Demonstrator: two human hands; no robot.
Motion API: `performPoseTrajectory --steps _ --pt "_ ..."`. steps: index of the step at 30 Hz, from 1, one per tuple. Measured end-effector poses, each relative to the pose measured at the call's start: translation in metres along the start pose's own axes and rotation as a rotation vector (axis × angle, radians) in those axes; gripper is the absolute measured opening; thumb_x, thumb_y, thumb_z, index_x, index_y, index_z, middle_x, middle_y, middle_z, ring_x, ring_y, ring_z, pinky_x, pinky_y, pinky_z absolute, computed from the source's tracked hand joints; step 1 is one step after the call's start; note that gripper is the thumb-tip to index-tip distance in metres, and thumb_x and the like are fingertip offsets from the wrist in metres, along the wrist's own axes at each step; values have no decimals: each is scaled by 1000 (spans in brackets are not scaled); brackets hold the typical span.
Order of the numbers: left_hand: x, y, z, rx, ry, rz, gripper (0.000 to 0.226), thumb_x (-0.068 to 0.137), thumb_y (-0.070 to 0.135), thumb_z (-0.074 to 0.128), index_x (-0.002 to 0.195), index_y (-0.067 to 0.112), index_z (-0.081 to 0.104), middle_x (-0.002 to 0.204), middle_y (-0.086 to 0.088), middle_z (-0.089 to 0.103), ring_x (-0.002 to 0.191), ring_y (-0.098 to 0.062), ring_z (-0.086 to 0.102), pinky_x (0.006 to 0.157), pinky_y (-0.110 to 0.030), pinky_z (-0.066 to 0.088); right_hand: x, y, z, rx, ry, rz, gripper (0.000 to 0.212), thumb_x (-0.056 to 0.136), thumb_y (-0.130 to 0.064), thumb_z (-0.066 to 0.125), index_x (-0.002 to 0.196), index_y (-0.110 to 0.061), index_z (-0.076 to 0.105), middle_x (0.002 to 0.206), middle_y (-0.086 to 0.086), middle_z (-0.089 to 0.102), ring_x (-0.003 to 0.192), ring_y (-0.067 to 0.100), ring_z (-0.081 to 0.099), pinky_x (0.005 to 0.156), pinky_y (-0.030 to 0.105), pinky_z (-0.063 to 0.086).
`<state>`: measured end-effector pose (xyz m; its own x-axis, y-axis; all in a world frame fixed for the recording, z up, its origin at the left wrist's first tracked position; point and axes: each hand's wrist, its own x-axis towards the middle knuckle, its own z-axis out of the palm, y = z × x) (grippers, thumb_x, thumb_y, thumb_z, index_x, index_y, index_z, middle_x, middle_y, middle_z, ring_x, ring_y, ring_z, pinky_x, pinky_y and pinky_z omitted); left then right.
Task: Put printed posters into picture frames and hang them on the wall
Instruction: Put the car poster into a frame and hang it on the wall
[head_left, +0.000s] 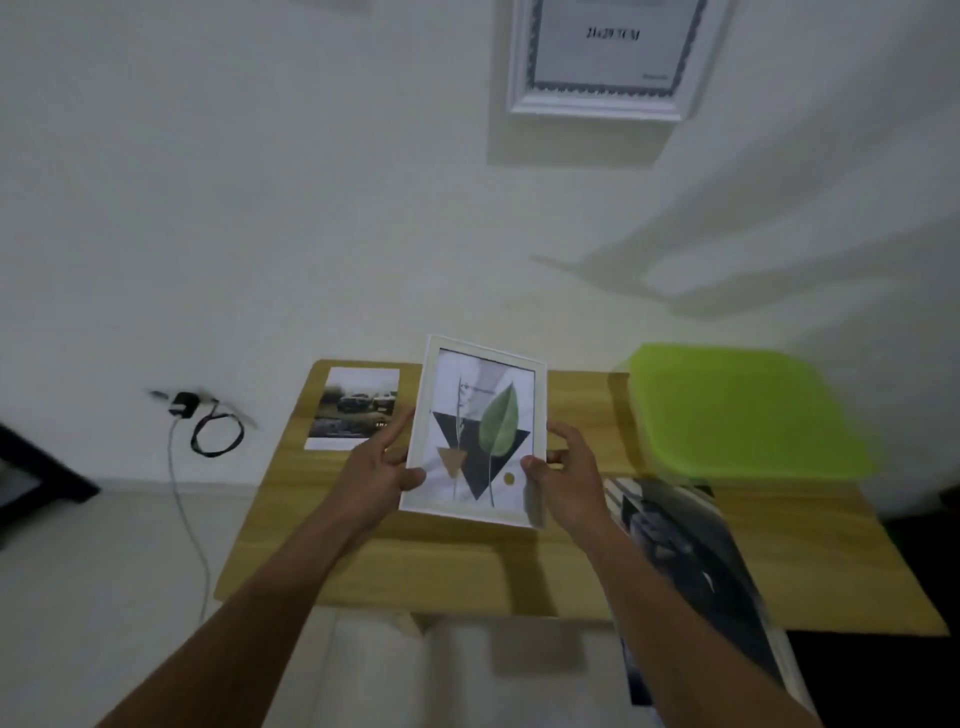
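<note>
left hand (383, 470) + right hand (563, 475): grip white frame (540, 415) sides | leaf poster (480, 434) inside | above wooden table (467, 561)

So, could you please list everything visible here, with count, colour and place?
leaf poster frame: 1, white, held above the table
wall frame: 1, white, on wall, top right
car poster: 1, grey, table's far left
large poster: 1, dark, table's right, overhanging near edge
plastic lid: 1, lime green, table's far right
table: 1, light wood, by the wall
charger: 1, black, wall socket, left
left hand: 1, grips leaf poster frame's left edge
right hand: 1, grips leaf poster frame's right edge
</note>
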<state>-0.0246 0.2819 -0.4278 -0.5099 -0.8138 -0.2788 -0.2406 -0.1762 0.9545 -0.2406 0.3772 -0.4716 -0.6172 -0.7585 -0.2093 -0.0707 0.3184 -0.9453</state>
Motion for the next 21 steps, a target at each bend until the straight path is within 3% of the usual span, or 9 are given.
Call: performPoseTrajectory --steps 3,5,8,10,13,16,18,19,21 --pt "3 -6 -1 17 10 12 77 85 -13 58 147 30 39 109 -3 73 97 -22 71 73 -31 56 6 8 22 -17 -67 64 34 92 -14 66 124 -24 57 114 2 58 86 12 61 66 24 50" --pt "3 -6 1 58 -7 36 74 87 -10 58 147 29 39 109 -1 73 96 -17 72 76 -31 57 10 6 37 -43 -113 69 29 96 -18 60 125 -20 60 125 1 59 94 14 62 69 22 50" --pt "5 -9 4 109 -14 70 71 87 -9 60 147 24 41 111 1 73 96 -12 71 82 -31 58 12 -11 55 7 -178 63 40 100 -28 55 139 -24 51 137 -4 53 119 15 54 93 31 48" --pt "8 -12 6 110 -40 78 70 86 -10 61 146 22 42 110 1 73 96 -15 71 78 -29 58 12 -23 62 100 -210 80 51 98 -38 55 147 -34 39 138 -6 51 121 15 54 100 41 49" --pt "9 -17 13 121 -92 100 72 83 -11 63 143 24 45 112 2 72 99 -14 71 81 -34 59 14 -34 67 192 -247 67 65 94 -48 59 149 -49 25 138 -2 53 114 16 60 92 51 54" --pt "13 -20 26 165 -84 157 73 79 -5 71 140 27 49 124 4 66 110 -5 64 90 -36 56 19 -41 63 189 -251 39 70 92 -44 64 144 -59 20 136 6 55 111 21 63 85 48 58" --pt "17 -23 37 202 -74 181 72 75 2 76 139 27 52 125 9 65 112 2 61 93 -30 54 22 -42 56 188 -230 22 68 97 -29 59 147 -54 21 123 11 61 97 20 67 73 36 61" --pt "18 -25 42 214 -76 184 71 74 7 79 138 26 53 125 10 65 111 5 60 94 -25 52 23 -42 53 178 -209 20 66 99 -24 55 149 -51 22 119 13 61 93 21 67 71 37 61" --pt "19 -28 51 214 -95 165 66 77 15 79 137 24 54 124 11 65 110 7 60 96 -20 49 24 -39 46 137 -136 13 59 102 -20 47 151 -45 25 125 14 59 100 25 64 82 43 58"
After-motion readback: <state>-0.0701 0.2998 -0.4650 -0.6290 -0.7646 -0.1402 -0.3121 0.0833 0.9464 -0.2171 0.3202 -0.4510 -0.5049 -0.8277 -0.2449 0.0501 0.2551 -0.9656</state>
